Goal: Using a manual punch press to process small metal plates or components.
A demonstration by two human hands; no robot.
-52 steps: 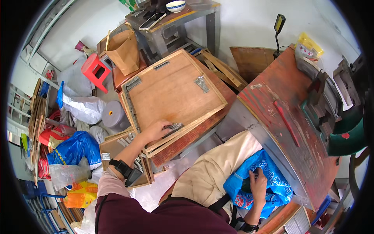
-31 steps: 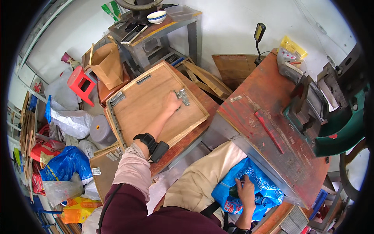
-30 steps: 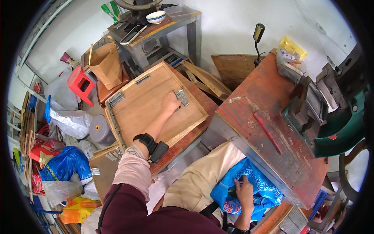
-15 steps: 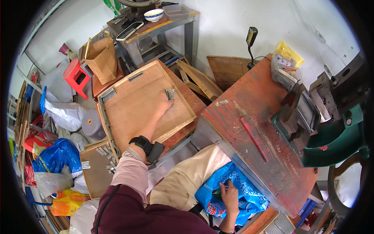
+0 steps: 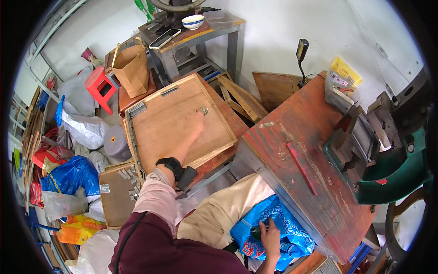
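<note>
Seated person at a red-painted workbench (image 5: 315, 182), seen from above. The left hand (image 5: 196, 122) reaches out over a shallow wooden tray (image 5: 178, 121) to the left of the bench, fingers extended and flat on the tray floor, fingertips touching a small cluster of metal pieces (image 5: 202, 110) near the tray's far right corner; whether any piece is pinched cannot be told. The right hand (image 5: 270, 234) rests in the lap, just below the bench's near edge, fingers curled into the mouth of a blue plastic bag (image 5: 273, 223). A black watch (image 5: 169, 163) sits on the left wrist.

Beyond the tray stand a brown paper bag (image 5: 132, 68), a red stool (image 5: 99, 84) and a metal side table (image 5: 196, 39) carrying a bowl (image 5: 192, 21). A smaller board (image 5: 116, 192) with loose metal pieces lies on the near side of the tray. On the bench's far right side stands a green machine (image 5: 388, 164); a red bar (image 5: 301, 166) lies on the benchtop.
</note>
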